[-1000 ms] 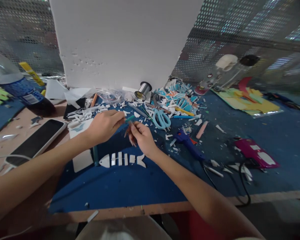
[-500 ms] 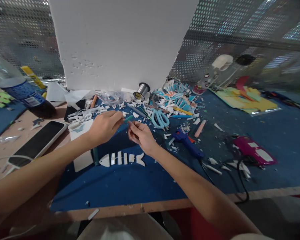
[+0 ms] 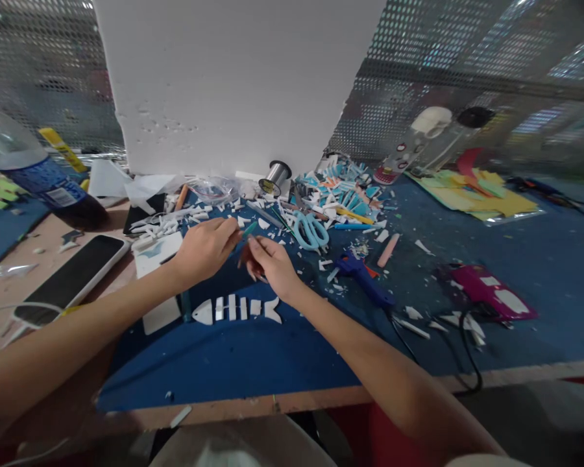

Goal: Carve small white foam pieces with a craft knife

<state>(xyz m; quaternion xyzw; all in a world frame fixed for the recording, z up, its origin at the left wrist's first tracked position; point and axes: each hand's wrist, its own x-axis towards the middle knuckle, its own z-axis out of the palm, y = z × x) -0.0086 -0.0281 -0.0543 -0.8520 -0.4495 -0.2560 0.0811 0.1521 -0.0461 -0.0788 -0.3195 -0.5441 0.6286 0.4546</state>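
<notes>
My left hand [image 3: 208,248] is closed in a pinch on a small teal pointed piece [image 3: 250,228], which sticks out past the fingertips. Close beside it, my right hand [image 3: 273,264] has its thumb and fingers drawn together near that piece; what they hold, if anything, is too small to make out. Below both hands, a fish skeleton of white pieces [image 3: 203,312] lies on the blue mat [image 3: 243,363], with head, several bars and a tail in a row. A teal stick [image 3: 185,306] lies just left of the fish head, by a white sheet [image 3: 161,316].
Behind my hands are light-blue scissors [image 3: 311,231], a wire spool [image 3: 275,178] and heaped scraps [image 3: 348,181]. A blue glue gun [image 3: 365,279] and a magenta device [image 3: 494,292] with cords lie right. A phone [image 3: 73,279] and a soda bottle [image 3: 43,178] are left.
The fingers of my right hand have shifted slightly left and spread down a little. The teal piece has tilted slightly in my left hand. The fish pieces have not moved.
</notes>
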